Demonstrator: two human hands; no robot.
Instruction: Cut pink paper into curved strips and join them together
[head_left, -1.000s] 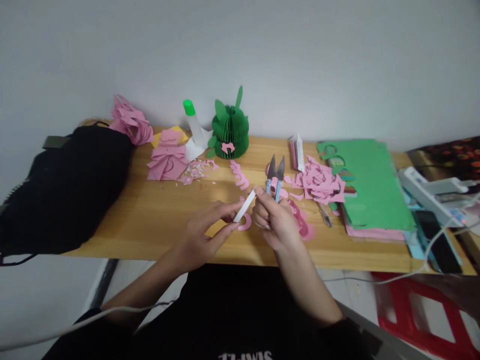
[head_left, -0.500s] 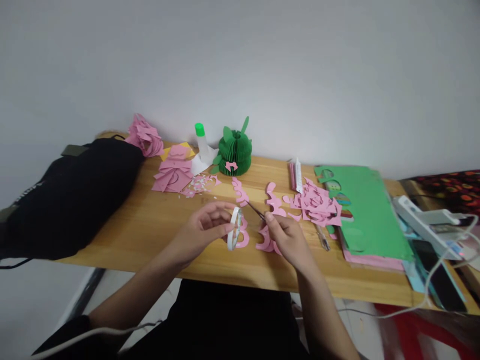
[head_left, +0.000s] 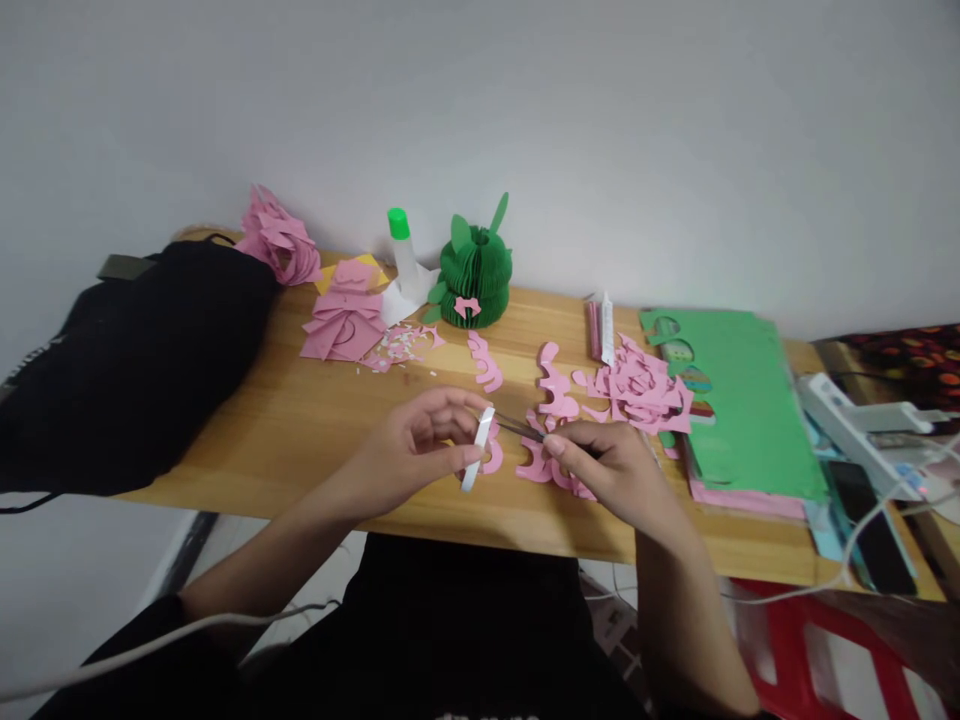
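My left hand [head_left: 416, 445] pinches a narrow roll of white tape [head_left: 478, 450] between thumb and fingers, held nearly edge-on above the table. In my right hand [head_left: 611, 465] is a pair of dark tweezers [head_left: 519, 429], its tips pointing left at the upper rim of the roll. Whether the tips touch the tape I cannot tell. Curved pink paper cutouts [head_left: 534, 460] lie beneath the hands, partly covered by them. Two more wavy pink pieces, a smaller one [head_left: 484, 362] and a longer one [head_left: 553, 382], rest just beyond.
Behind stand a green honeycomb paper figure [head_left: 475, 275] and a glue bottle with a green cap [head_left: 403, 250]. Pink folded paper [head_left: 345, 325] and a black bag [head_left: 142, 370] lie left. Rightward are pink scraps [head_left: 645, 390], green sheets [head_left: 750, 410], a power strip [head_left: 855, 435] and a phone [head_left: 874, 530].
The tape roll has turned from showing its open ring to nearly edge-on. My right hand has shifted right, and the tweezers now lie flatter, with their tips at the roll's top.
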